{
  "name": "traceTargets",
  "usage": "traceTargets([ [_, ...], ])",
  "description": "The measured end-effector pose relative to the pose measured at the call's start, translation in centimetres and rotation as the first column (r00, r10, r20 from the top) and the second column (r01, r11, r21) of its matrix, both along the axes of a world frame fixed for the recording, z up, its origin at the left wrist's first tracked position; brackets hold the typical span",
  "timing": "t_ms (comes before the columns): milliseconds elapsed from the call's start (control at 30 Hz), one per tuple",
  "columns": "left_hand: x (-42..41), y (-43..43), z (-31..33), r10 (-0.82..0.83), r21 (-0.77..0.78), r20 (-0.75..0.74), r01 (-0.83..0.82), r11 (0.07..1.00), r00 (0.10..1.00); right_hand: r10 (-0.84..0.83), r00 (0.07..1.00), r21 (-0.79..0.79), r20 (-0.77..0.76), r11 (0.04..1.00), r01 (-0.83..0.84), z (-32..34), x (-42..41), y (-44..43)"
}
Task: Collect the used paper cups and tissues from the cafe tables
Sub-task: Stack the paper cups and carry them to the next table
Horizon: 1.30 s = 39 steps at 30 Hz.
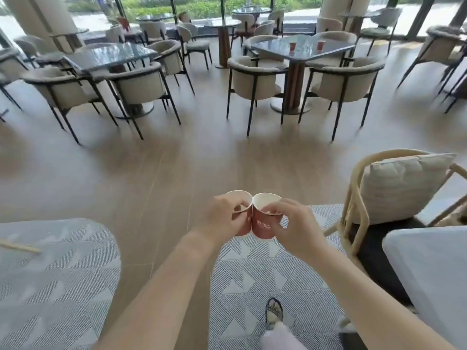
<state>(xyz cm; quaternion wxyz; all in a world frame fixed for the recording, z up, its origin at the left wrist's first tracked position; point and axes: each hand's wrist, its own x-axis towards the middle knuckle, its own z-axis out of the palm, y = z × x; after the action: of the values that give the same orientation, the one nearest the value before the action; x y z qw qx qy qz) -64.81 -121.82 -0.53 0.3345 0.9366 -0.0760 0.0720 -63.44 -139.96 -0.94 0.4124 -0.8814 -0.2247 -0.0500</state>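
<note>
I hold two red paper cups side by side in front of me, their walls touching. My left hand [223,218] grips the left cup [240,228], thumb inside its rim. The right cup [262,227], with white print on it, is gripped by my right hand [295,228], fingers over its rim. Both cups look empty inside. Two more red cups [292,46] [320,45] stand on a glass-topped table [278,48] at the far right. No tissues show.
Beige chairs [255,80] ring the glass table and another table [111,56] at far left. A rattan chair with a cushion [401,188] stands close on my right beside a white tabletop [429,274]. Wood floor and patterned rugs [58,279] lie below.
</note>
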Motion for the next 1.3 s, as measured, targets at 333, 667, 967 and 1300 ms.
traceTargets([
  [333,5.5,7.5,-0.5,0.189,0.099,-0.1,-0.18,0.979,0.977,0.076,0.997,0.015,-0.018,0.997,-0.076,-0.9,7.8,8.4],
  [667,20.0,15.6,-0.4,0.288,0.229,-0.068,-0.266,0.936,0.955,0.11,0.994,0.024,-0.027,0.994,-0.109,-1.2,23.3,16.5],
  [967,30.7,18.1,0.1,0.286,0.232,-0.084,-0.261,0.937,0.955,0.124,0.992,0.05,-0.017,0.991,-0.123,-1.7,35.1,19.6],
  [1300,45.5,18.1,-2.2,0.155,0.193,-0.17,-0.122,0.974,0.973,0.005,0.999,0.002,-0.032,1.0,-0.005,-3.5,47.7,19.3],
])
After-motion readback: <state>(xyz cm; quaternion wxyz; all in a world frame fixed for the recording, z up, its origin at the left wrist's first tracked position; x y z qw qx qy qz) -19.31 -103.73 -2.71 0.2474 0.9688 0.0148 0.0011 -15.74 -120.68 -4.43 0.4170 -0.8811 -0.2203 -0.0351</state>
